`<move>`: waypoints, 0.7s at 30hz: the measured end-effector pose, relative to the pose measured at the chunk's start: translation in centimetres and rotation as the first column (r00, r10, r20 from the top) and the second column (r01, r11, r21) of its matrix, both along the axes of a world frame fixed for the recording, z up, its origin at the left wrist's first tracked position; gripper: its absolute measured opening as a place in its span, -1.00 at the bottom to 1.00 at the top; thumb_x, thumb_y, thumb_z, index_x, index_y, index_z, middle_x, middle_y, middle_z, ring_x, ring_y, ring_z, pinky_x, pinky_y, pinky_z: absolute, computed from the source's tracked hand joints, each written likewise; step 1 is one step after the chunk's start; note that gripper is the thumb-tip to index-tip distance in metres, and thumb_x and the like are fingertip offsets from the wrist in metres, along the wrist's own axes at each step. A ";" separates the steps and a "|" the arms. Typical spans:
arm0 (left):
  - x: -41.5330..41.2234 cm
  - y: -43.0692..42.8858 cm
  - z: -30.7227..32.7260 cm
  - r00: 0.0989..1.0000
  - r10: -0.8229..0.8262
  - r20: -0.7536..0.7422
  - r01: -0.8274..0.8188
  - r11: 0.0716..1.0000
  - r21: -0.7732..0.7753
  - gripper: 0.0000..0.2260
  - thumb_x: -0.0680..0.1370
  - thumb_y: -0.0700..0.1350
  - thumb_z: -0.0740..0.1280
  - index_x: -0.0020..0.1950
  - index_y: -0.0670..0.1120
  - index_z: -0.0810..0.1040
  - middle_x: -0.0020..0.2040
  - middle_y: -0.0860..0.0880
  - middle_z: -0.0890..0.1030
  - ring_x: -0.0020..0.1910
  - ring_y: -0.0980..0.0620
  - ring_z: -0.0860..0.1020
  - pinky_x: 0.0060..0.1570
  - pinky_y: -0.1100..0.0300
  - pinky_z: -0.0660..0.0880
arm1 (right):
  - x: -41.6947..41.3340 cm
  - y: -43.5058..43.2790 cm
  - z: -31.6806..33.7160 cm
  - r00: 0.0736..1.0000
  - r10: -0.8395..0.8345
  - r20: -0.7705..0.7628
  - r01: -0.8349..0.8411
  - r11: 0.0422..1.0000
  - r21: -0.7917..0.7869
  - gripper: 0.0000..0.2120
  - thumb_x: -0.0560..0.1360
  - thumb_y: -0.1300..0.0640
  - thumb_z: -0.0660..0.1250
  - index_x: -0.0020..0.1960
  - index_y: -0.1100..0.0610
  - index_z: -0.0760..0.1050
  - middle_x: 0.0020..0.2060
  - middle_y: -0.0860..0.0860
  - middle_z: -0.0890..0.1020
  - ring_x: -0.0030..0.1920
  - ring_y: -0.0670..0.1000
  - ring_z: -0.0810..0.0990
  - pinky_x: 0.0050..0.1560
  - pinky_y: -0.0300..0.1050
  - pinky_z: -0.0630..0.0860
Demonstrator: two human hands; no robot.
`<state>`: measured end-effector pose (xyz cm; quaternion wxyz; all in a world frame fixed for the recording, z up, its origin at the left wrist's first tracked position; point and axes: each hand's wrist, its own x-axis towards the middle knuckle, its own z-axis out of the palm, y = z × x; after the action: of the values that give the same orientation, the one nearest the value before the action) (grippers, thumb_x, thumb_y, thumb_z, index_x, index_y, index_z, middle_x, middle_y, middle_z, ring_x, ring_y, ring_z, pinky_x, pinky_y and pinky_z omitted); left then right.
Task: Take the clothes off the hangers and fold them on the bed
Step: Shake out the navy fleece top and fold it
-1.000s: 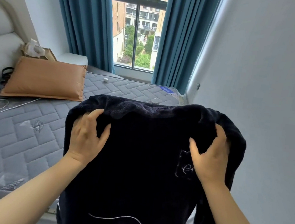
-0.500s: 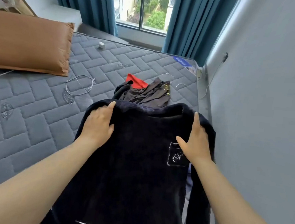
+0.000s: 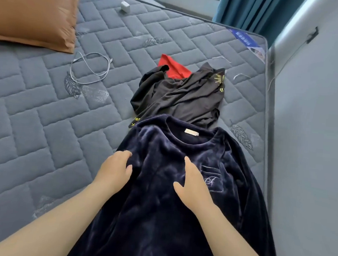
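Observation:
A dark navy velvet top lies spread flat on the grey quilted mattress, neckline away from me, an embroidered pocket on its right chest. My left hand rests flat on its left chest, fingers apart. My right hand lies flat near the middle, beside the pocket. Neither hand grips cloth. Beyond the collar sits a crumpled black garment with yellow print, a red cloth under it. No hanger is visible.
An orange-brown pillow lies at the far left. A white cable is looped on the mattress, with a small white charger farther back. A grey wall runs along the bed's right side; blue curtains hang behind.
The navy top, held up by its shoulders a second ago, now lies flat on the mattress. Both hands have let go of its top edge and rest on its chest.

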<state>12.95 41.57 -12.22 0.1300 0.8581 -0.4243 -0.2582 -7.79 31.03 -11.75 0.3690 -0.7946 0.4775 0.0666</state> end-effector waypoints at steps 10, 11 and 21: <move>8.0 8.3 -8.8 0.974 0.182 -0.135 -0.156 0.970 0.186 -0.66 0.58 -0.04 0.27 0.34 -0.08 0.40 0.24 -0.05 0.49 0.15 -0.02 0.51 0.10 0.10 0.46 | 11.4 3.8 -5.1 0.979 0.202 0.033 -0.202 0.979 -0.018 -0.58 0.60 0.10 0.23 0.45 0.06 0.31 0.36 -0.07 0.42 0.36 -0.03 0.36 0.34 -0.15 0.33; 8.6 9.1 -9.7 0.971 0.192 -0.146 -0.160 0.965 0.207 -0.65 0.58 -0.02 0.28 0.33 -0.07 0.40 0.22 -0.05 0.49 0.13 -0.01 0.51 0.09 0.10 0.47 | 12.8 4.0 -5.6 0.974 0.226 0.033 -0.225 0.974 -0.036 -0.59 0.60 0.12 0.22 0.43 0.07 0.34 0.34 -0.07 0.44 0.33 -0.02 0.38 0.32 -0.12 0.36; 11.2 12.2 -15.4 0.924 0.240 -0.299 -0.174 0.957 0.230 -0.72 0.48 0.13 0.38 0.07 0.02 0.47 -0.08 0.12 0.47 -0.16 0.17 0.48 -0.18 0.27 0.39 | 23.2 3.3 -10.7 0.791 0.569 -0.225 -0.609 0.767 -0.200 -0.69 0.54 0.25 0.21 0.27 0.14 0.48 0.18 0.00 0.55 0.26 0.06 0.42 0.24 -0.04 0.40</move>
<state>24.15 53.75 -27.62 0.1379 0.8529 -0.2757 -0.4213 15.44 34.35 -22.48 0.1837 -0.9385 0.2341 0.1753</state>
